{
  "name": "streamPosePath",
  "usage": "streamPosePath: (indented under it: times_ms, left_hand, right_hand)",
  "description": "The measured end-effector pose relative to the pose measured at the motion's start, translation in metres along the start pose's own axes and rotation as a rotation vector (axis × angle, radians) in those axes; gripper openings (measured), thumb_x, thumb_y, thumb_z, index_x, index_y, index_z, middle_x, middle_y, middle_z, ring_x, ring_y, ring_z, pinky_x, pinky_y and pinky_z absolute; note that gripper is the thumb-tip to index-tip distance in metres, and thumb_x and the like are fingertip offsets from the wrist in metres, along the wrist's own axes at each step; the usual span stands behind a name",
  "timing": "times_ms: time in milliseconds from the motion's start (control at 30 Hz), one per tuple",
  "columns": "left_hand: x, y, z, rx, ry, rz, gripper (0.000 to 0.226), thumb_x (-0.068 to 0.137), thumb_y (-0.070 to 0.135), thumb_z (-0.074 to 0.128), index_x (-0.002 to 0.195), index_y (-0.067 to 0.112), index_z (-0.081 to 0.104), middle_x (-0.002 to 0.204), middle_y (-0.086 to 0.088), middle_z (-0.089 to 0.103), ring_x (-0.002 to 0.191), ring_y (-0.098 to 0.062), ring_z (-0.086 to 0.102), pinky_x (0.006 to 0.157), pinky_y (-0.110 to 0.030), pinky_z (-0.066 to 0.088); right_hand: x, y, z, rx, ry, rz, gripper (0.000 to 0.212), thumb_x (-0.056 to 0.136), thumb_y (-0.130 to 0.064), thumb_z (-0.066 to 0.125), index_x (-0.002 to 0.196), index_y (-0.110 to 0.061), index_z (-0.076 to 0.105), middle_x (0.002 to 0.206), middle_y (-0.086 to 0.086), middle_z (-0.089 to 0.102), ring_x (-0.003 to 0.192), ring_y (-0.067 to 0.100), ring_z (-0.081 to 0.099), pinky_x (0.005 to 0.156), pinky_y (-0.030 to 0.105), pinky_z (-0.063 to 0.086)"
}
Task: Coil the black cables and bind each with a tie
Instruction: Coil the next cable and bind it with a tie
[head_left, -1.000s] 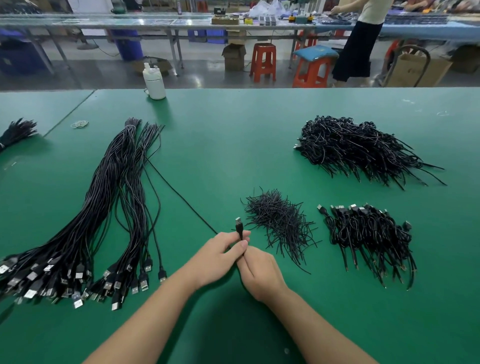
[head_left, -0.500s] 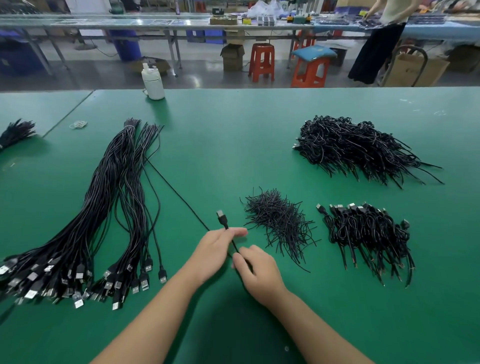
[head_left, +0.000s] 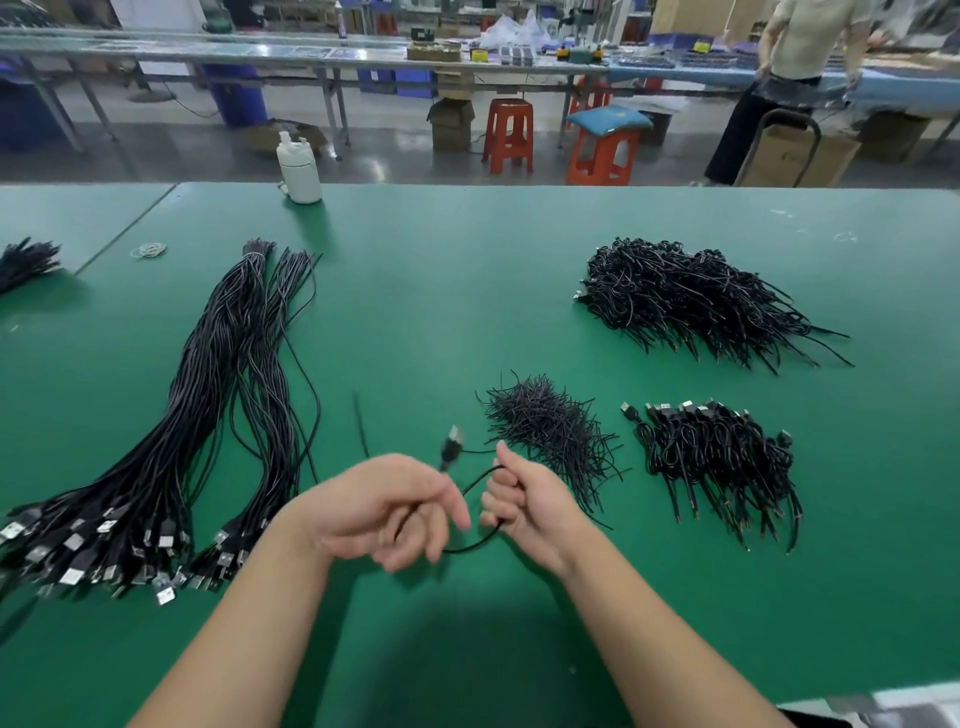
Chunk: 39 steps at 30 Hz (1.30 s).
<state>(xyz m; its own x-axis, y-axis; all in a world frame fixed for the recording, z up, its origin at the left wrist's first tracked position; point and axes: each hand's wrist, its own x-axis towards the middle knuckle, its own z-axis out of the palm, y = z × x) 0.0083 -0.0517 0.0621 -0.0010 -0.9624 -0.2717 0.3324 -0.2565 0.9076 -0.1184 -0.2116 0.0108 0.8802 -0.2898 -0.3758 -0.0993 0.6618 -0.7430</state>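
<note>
The green table (head_left: 467, 291) carried everything, with no bin or tray on it; the cables lay loose in heaps on its bare surface. Largest was the long bundle of uncoiled black cables (head_left: 208, 415) on the left, its USB plugs fanned out at the near end. At the far right lay a big heap of coiled cables (head_left: 691, 301). Nearer, on the right, sat a smaller pile of coiled cables (head_left: 717, 457) with their plugs pointing away. Between that pile and the hands was a loose pile of black ties (head_left: 550, 431).

The only container on the table was a white bottle (head_left: 298, 171) standing upright at the far edge; what it held could not be seen. Beyond the table a cardboard box (head_left: 451, 122) stood on the floor beside red stools (head_left: 509, 132).

Above the table's near middle, the left hand (head_left: 384, 512) had its fingers curled round a single black cable (head_left: 470, 545), though blur hid the exact hold. The right hand (head_left: 524, 499) gripped the same cable in a closed fist, thumb up. The cable looped between both hands, its USB plug (head_left: 453, 441) sticking up, blurred.
</note>
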Motion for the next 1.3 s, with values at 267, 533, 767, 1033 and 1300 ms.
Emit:
streamPosePath:
  times_ms: [267, 533, 767, 1033, 1300]
  left_hand:
    - [0.040, -0.041, 0.007, -0.281, 0.708, 0.187, 0.038, 0.108, 0.019, 0.031, 0.118, -0.006, 0.057, 0.111, -0.023, 0.070, 0.100, -0.030, 0.071, 0.085, -0.037, 0.057]
    - [0.030, -0.022, -0.001, -0.681, 0.470, 0.343, 0.025, 0.098, 0.017, 0.046, 0.098, 0.000, 0.063, 0.067, -0.004, 0.067, 0.038, -0.006, 0.050, 0.034, -0.017, 0.036]
    - [0.012, -0.021, 0.002, 0.291, 0.164, -0.140, 0.041, 0.107, 0.017, 0.037, 0.107, -0.014, 0.062, 0.095, -0.027, 0.072, 0.069, -0.030, 0.073, 0.054, -0.029, 0.057]
    - [0.038, -0.046, 0.017, 0.536, 0.835, 0.120, 0.026, 0.105, 0.018, 0.042, 0.099, 0.012, 0.067, 0.093, 0.001, 0.071, 0.087, -0.012, 0.069, 0.075, -0.013, 0.048]
    - [0.035, -0.003, 0.004, -0.880, 0.721, 0.523, 0.034, 0.107, 0.019, 0.032, 0.103, -0.001, 0.060, 0.074, -0.007, 0.068, 0.050, -0.010, 0.058, 0.047, -0.021, 0.048]
  right_hand:
    - [-0.004, 0.019, 0.021, -0.307, -0.090, 0.027, 0.043, 0.104, -0.038, 0.040, 0.063, -0.023, 0.041, 0.051, -0.004, 0.020, 0.043, 0.011, 0.011, 0.042, 0.022, 0.009]
    - [-0.003, 0.035, 0.018, -0.258, 0.035, -0.036, 0.048, 0.097, -0.041, 0.050, 0.057, -0.024, 0.032, 0.048, -0.004, 0.018, 0.043, 0.010, 0.011, 0.043, 0.023, 0.007]
    - [-0.002, 0.025, 0.017, -0.299, -0.022, -0.010, 0.046, 0.102, -0.038, 0.044, 0.057, -0.024, 0.044, 0.047, -0.009, 0.021, 0.043, 0.011, 0.009, 0.042, 0.024, 0.008]
    - [-0.006, 0.014, 0.025, -0.549, 0.023, -0.071, 0.030, 0.104, -0.023, 0.040, 0.074, -0.019, 0.045, 0.054, -0.006, 0.029, 0.047, 0.011, 0.018, 0.046, 0.025, 0.012]
    - [-0.008, 0.020, 0.027, -0.625, -0.008, -0.080, 0.036, 0.103, -0.025, 0.044, 0.067, -0.020, 0.039, 0.053, -0.005, 0.029, 0.046, 0.012, 0.021, 0.043, 0.023, 0.017]
